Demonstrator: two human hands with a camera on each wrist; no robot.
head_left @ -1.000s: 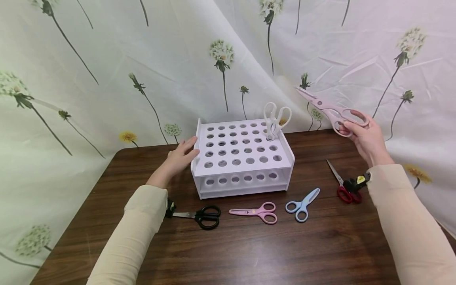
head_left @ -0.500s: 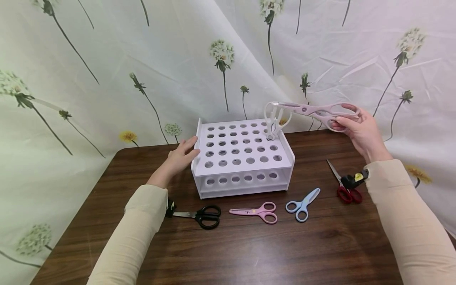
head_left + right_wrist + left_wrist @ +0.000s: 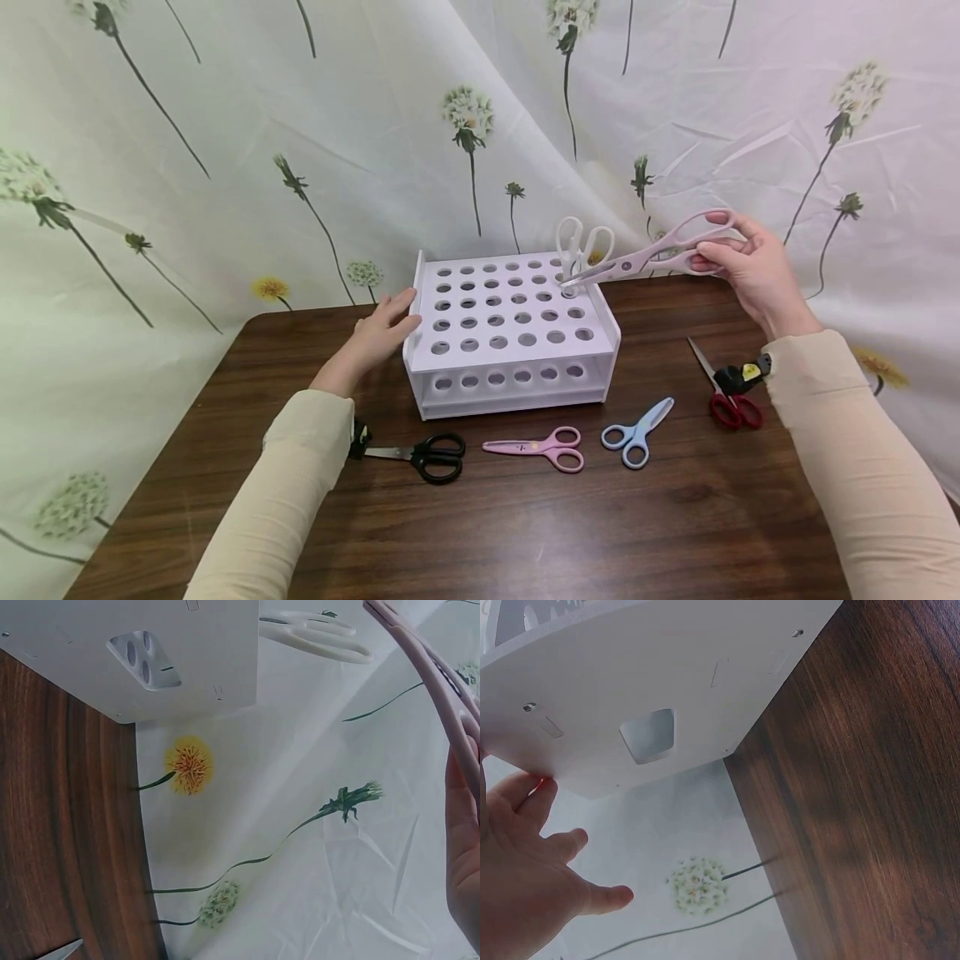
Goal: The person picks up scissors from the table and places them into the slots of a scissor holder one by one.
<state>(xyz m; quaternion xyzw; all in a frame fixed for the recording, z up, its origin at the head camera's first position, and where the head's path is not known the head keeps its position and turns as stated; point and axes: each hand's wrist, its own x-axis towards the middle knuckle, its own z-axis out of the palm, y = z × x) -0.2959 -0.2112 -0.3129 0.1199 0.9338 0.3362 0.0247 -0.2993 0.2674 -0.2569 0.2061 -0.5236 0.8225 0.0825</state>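
Note:
My right hand (image 3: 761, 271) grips pale pink scissors (image 3: 628, 266) by their handle loops. Their blades slant down to the left, tips over the back right part of the white rack (image 3: 517, 359), overlapping the white scissors (image 3: 576, 252) in this view. Those white scissors stand in a rack hole, handles up. In the right wrist view, part of the pale pink scissors (image 3: 431, 675) shows above the hand (image 3: 461, 847). At the rack's left side, my left hand (image 3: 377, 333) touches the panel with extended fingers; the left wrist view shows fingertips at the panel (image 3: 697, 682).
Black-handled scissors (image 3: 437, 457), pink scissors (image 3: 551, 447) and light blue scissors (image 3: 636, 433) lie in front of the rack. Red-handled scissors (image 3: 725, 408) lie to the right, below my right wrist. A flower-printed cloth (image 3: 375, 108) hangs behind the dark wooden table (image 3: 480, 542).
My right hand has moved left and slightly down. The pale pink scissors have swung from tips up to tips down, now over the rack. My left hand keeps its place.

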